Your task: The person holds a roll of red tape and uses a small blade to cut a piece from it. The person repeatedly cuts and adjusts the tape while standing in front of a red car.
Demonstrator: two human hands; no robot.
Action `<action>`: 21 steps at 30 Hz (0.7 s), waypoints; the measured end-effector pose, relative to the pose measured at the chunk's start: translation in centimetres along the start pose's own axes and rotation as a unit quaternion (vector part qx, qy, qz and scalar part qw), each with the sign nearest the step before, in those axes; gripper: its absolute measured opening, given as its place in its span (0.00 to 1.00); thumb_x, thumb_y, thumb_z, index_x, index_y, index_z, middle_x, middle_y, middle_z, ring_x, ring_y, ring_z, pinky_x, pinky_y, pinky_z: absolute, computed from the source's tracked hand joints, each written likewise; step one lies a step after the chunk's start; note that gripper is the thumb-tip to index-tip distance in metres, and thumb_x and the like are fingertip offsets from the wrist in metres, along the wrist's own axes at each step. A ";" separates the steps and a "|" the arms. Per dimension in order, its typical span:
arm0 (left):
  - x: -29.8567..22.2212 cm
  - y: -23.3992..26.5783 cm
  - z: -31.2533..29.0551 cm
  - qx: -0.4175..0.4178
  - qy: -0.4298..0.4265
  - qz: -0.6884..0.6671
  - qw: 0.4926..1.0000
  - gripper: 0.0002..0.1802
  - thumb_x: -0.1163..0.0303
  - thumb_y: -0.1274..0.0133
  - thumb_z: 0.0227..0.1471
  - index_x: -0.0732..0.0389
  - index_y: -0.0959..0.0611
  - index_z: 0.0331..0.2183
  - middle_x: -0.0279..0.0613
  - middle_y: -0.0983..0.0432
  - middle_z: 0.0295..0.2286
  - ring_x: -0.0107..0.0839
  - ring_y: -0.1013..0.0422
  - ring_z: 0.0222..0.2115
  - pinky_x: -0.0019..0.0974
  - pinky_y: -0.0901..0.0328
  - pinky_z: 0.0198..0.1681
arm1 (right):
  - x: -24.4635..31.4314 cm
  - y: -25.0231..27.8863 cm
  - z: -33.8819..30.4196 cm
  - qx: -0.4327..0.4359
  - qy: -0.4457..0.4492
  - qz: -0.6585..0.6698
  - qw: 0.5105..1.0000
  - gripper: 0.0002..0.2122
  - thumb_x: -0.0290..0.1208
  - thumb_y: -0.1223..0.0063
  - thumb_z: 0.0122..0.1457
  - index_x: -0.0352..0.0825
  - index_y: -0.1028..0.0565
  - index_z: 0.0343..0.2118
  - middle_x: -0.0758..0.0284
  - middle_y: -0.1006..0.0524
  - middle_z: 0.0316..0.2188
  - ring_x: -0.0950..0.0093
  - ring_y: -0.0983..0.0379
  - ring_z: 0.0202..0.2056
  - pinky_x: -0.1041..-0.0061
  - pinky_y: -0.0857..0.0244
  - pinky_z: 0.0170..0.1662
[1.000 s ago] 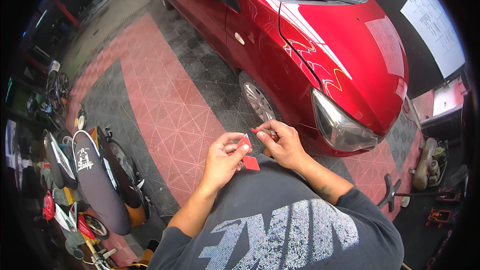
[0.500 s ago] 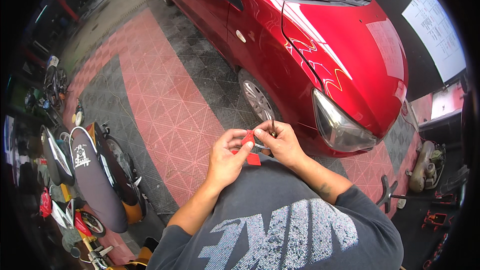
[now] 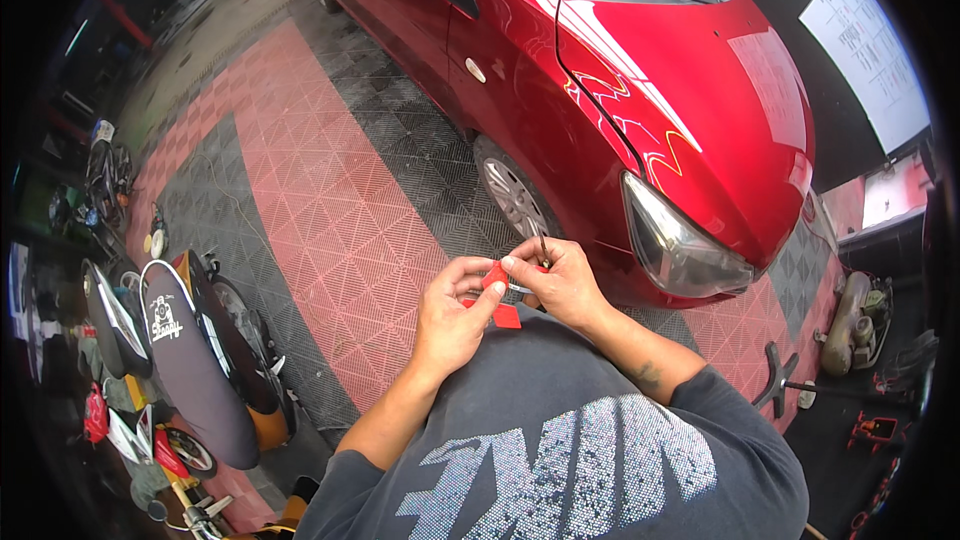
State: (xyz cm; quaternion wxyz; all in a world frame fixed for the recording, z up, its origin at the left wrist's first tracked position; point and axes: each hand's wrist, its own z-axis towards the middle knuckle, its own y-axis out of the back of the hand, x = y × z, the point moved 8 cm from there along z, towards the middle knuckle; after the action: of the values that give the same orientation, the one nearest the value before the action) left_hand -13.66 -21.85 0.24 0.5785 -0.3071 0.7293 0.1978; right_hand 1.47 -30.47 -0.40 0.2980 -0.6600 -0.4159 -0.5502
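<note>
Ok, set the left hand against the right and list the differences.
The left hand holds red pieces, its thumb over the upper one; the right hand has its thumb by that piece's upper edge. The right hand also grips a slim dark item jutting upward; the left hand shows none. Both hands are bare and close together.

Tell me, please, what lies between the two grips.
In the head view, a small red piece lies between the left grip and the right grip.

Pinching a small red piece (image 3: 495, 277) between left hand (image 3: 450, 318) and right hand (image 3: 563, 285); showing a flat red tab (image 3: 507, 317) beside the left; holding a slim dark object (image 3: 544, 252) near-upright in the right.
</note>
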 end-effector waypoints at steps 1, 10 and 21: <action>0.0 -0.1 0.0 0.001 -0.002 -0.003 1.000 0.18 0.72 0.35 0.62 0.64 0.20 0.51 0.39 0.15 0.36 0.16 0.23 0.27 0.21 0.32 0.24 | 0.1 0.0 0.0 -0.003 0.001 0.003 1.000 0.10 0.34 0.33 0.65 0.30 0.15 0.37 0.74 0.20 0.25 0.88 0.31 0.27 0.81 0.36 0.31; 0.3 -0.4 0.2 0.001 -0.003 -0.029 1.000 0.15 0.76 0.37 0.63 0.65 0.20 0.51 0.42 0.16 0.39 0.21 0.20 0.32 0.24 0.24 0.32 | 0.5 0.1 -0.3 -0.036 0.023 -0.021 0.999 0.11 0.34 0.33 0.64 0.29 0.15 0.36 0.71 0.18 0.24 0.87 0.29 0.26 0.80 0.34 0.30; 0.8 -0.2 0.3 -0.006 -0.049 -0.059 0.997 0.14 0.79 0.39 0.64 0.68 0.21 0.50 0.44 0.16 0.42 0.28 0.18 0.41 0.29 0.23 0.46 | 1.2 -0.3 -0.2 -0.062 0.072 -0.098 0.991 0.11 0.35 0.31 0.61 0.31 0.15 0.34 0.66 0.18 0.22 0.85 0.27 0.25 0.77 0.33 0.29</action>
State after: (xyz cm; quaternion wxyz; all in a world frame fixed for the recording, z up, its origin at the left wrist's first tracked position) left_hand -13.42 -22.00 -0.60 0.6222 -0.3428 0.6797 0.1827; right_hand 1.20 -30.24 0.74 0.2307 -0.5919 -0.4212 -0.6473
